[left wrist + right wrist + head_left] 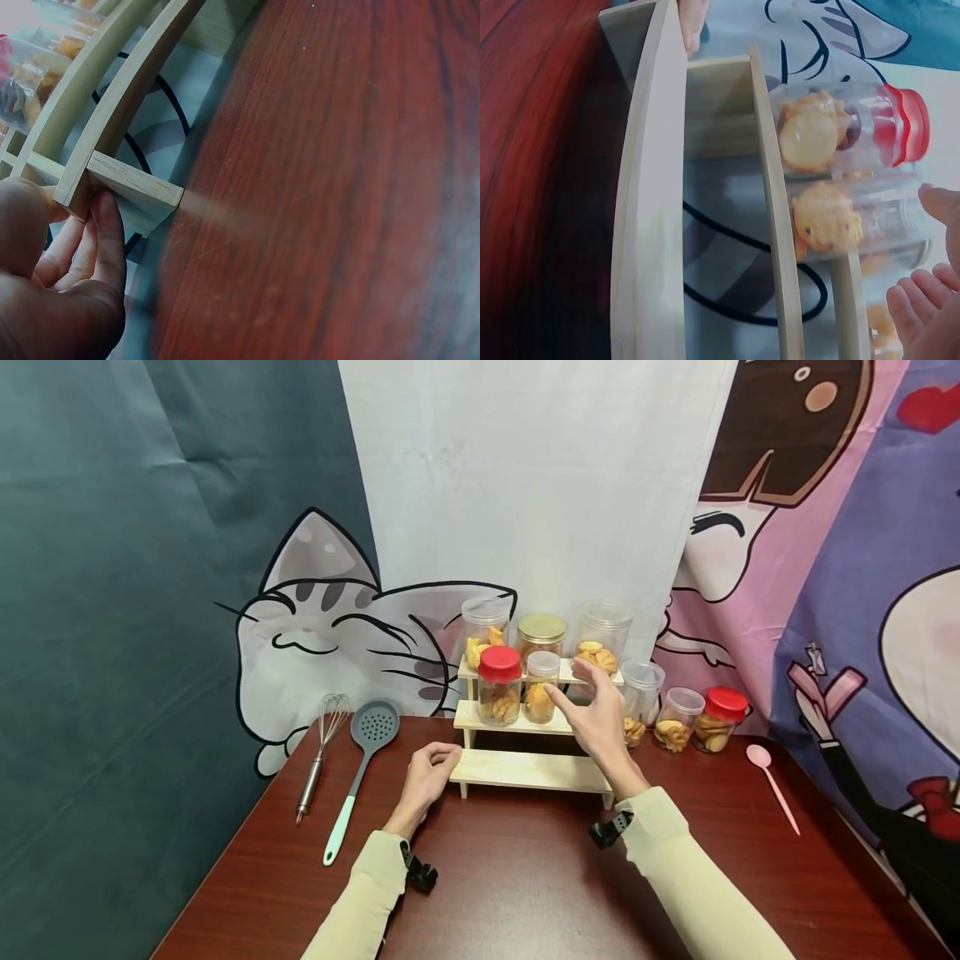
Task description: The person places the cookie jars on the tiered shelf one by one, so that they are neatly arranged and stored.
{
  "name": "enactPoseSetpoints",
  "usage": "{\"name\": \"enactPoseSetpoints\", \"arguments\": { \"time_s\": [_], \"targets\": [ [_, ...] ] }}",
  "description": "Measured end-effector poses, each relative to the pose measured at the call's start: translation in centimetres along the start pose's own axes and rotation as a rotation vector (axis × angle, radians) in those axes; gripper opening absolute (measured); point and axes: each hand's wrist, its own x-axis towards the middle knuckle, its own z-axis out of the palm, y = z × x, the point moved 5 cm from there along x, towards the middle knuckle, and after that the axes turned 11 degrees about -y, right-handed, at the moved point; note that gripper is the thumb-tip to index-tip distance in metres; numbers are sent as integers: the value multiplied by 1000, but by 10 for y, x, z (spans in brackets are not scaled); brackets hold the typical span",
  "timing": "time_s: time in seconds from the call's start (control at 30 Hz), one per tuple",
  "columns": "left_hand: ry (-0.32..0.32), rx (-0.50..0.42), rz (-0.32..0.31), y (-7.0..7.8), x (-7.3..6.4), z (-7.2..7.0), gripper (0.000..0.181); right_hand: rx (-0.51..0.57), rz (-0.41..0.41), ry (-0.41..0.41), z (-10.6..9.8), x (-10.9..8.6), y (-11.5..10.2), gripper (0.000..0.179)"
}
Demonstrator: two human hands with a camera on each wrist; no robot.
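Observation:
A three-tier wooden display stand (525,770) is on the table. My left hand (429,775) pinches the left end of its lowest board; in the left wrist view the thumb lies over the wooden board (112,112) and fingers are beneath. On the middle tier stand a red-lidded jar of cookies (499,693) and a slim clear-lidded jar (540,697). My right hand (597,714) is beside the slim jar, thumb and fingers spread, holding nothing. In the right wrist view the thumb is close to the slim jar's lid (913,214); contact is unclear.
On the top tier stand a clear jar (485,627), a gold-lidded jar (541,631) and another clear jar (602,631). Several jars, including a red-lidded one (720,718), stand right of the stand. A whisk (318,760) and skimmer (367,743) lie left, a pink spoon (772,785) right.

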Motion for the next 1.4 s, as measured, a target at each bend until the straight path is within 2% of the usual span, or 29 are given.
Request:
{"name": "enactPoseSetpoints", "arguments": {
  "time_s": [0.2, 0.4, 0.63, 0.73, 0.87, 1.07, 1.27, 1.4],
  "targets": [
    [2, 10, 1, 0, 0, -1, 23, 15, -35, 52, -26, -8, 3, 58],
    [9, 5, 4, 1, 0, -2, 23, 2, -71, 115, -59, -9, 13, 48],
    [7, 9, -1, 1, -1, -3, 23, -70, -18, 221, -106, -7, 36, 39],
    [4, 8, 0, 2, -1, -3, 24, -94, 21, 244, -127, -4, 49, 37],
    [-1, 7, 2, 3, 0, -2, 24, -188, 79, 274, -153, 0, 68, 38],
    [-3, 6, 5, 3, 0, -1, 23, -317, 242, 254, -185, 0, 105, 45],
    [-6, 3, 5, 1, 1, 0, 23, -302, 403, 226, -207, -11, 149, 57],
    [-6, 1, 7, 0, 1, 0, 22, -285, 510, 187, -213, -20, 168, 69]
  ]
}}
